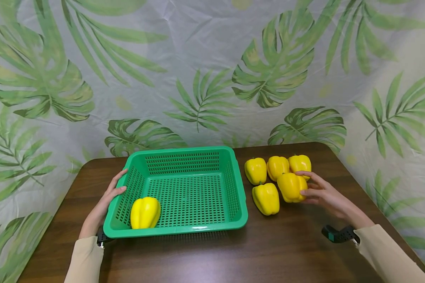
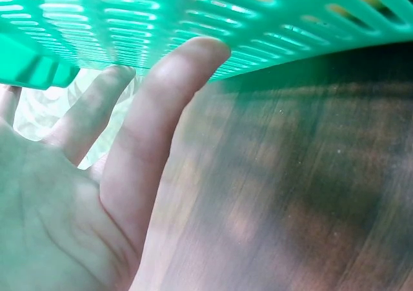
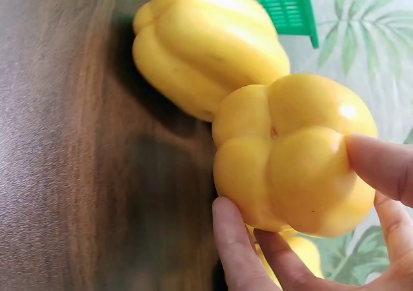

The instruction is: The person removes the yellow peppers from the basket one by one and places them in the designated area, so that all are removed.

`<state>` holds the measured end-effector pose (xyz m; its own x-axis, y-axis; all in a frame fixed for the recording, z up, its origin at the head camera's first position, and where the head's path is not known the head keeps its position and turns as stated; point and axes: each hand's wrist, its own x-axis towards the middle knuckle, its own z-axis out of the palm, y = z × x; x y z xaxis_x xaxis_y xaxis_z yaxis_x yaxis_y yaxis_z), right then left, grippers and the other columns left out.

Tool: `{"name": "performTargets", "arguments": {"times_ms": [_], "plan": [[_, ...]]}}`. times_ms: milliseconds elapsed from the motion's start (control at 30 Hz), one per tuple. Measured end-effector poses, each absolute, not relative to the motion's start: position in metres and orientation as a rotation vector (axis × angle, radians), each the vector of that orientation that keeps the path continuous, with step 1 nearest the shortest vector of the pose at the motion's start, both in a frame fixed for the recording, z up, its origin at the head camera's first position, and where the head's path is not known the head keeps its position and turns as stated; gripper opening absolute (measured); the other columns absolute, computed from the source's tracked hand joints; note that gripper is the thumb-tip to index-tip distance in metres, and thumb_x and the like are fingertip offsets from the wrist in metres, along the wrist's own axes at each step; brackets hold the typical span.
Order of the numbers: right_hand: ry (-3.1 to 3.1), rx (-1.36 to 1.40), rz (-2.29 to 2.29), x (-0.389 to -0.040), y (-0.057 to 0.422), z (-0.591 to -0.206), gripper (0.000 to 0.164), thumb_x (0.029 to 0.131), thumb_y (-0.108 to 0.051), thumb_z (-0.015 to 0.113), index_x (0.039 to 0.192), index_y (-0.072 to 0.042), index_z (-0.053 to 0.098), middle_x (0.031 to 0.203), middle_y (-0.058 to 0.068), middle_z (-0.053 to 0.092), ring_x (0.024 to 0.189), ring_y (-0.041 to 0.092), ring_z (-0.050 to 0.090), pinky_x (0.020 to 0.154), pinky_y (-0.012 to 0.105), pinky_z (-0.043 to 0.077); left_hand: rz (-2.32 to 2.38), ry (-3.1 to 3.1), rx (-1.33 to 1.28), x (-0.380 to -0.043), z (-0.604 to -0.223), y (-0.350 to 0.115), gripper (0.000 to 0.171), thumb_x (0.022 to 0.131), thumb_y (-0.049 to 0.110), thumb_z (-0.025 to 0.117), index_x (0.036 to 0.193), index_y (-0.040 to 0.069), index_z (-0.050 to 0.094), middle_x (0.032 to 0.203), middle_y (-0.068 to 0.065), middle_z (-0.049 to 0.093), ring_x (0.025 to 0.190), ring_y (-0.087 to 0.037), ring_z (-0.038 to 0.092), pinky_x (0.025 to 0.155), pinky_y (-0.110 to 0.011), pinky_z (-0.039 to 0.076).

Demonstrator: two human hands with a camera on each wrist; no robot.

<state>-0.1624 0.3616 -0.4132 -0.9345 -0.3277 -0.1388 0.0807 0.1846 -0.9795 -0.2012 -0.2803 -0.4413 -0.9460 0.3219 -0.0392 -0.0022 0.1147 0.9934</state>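
Observation:
A green plastic basket (image 1: 184, 229) with slotted walls stands left of centre on the table. Its left side is touched from outside by my left hand (image 1: 104, 202), whose fingers are mostly straight; in the left wrist view the thumb (image 2: 164, 110) lies against the slotted wall. One yellow bell pepper (image 1: 145, 213) sits in the basket's front left corner. With thumb and fingers my right hand (image 1: 327, 196) grips another yellow bell pepper (image 1: 291, 188), shown bottom-on in the right wrist view (image 3: 303, 168). Whether it touches the table I cannot tell.
Several more yellow bell peppers stand right of the basket: three along the back (image 1: 255, 171) and one in front (image 1: 266, 199), close beside the gripped one. Behind the dark wooden table (image 1: 212, 257) hangs a leaf-patterned cloth (image 1: 205, 59).

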Motion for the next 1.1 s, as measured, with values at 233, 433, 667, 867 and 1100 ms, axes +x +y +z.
{"name": "performTargets", "arguments": {"times_ms": [233, 433, 667, 867, 1100], "plan": [[2.166, -0.201, -1.769, -0.162, 0.363, -0.422, 0.05, 0.097, -0.008, 0.054, 0.142, -0.017, 0.034, 0.133, 0.032, 0.028, 0.103, 0.024, 0.053, 0.087, 0.044, 0.048, 1.909, 2.149, 0.297, -0.202, -0.442, -0.28, 0.055, 0.103, 0.028, 0.034, 0.153, 0.034, 0.01, 0.152, -0.018, 0.001, 0.108, -0.016, 0.047, 0.082, -0.033, 0.05], [2.164, -0.178, -1.732, -0.16, 0.363, -0.428, 0.052, 0.096, -0.011, 0.056, 0.143, -0.016, 0.033, 0.14, 0.033, 0.022, 0.106, 0.024, 0.052, 0.087, 0.042, 0.049, 1.919, 2.133, 0.297, -0.202, -0.442, -0.28, 0.056, 0.103, 0.028, 0.035, 0.153, 0.034, 0.01, 0.152, -0.018, 0.002, 0.108, -0.017, 0.048, 0.082, -0.034, 0.05], [2.169, -0.171, -1.722, -0.161, 0.361, -0.43, 0.057, 0.096, -0.012, 0.056, 0.145, -0.011, 0.028, 0.143, 0.034, 0.019, 0.109, 0.029, 0.05, 0.088, 0.044, 0.049, 1.919, 2.136, 0.304, -0.203, -0.442, -0.28, 0.055, 0.103, 0.027, 0.034, 0.153, 0.034, 0.01, 0.152, -0.017, 0.002, 0.109, -0.017, 0.047, 0.083, -0.033, 0.05], [2.2, -0.15, -1.674, -0.163, 0.358, -0.431, 0.06, 0.095, -0.014, 0.058, 0.146, -0.009, 0.026, 0.144, 0.033, 0.019, 0.11, 0.032, 0.048, 0.087, 0.042, 0.049, 1.934, 2.115, 0.308, -0.203, -0.442, -0.281, 0.055, 0.104, 0.027, 0.034, 0.153, 0.034, 0.01, 0.152, -0.018, 0.003, 0.109, -0.015, 0.048, 0.083, -0.033, 0.05], [2.193, -0.171, -1.653, -0.163, 0.357, -0.429, 0.065, 0.095, -0.014, 0.059, 0.149, -0.008, 0.022, 0.145, 0.033, 0.016, 0.114, 0.034, 0.047, 0.087, 0.038, 0.049, 1.931, 2.127, 0.307, -0.203, -0.442, -0.281, 0.055, 0.104, 0.027, 0.034, 0.153, 0.034, 0.011, 0.152, -0.018, 0.003, 0.109, -0.016, 0.047, 0.083, -0.033, 0.05]]}}
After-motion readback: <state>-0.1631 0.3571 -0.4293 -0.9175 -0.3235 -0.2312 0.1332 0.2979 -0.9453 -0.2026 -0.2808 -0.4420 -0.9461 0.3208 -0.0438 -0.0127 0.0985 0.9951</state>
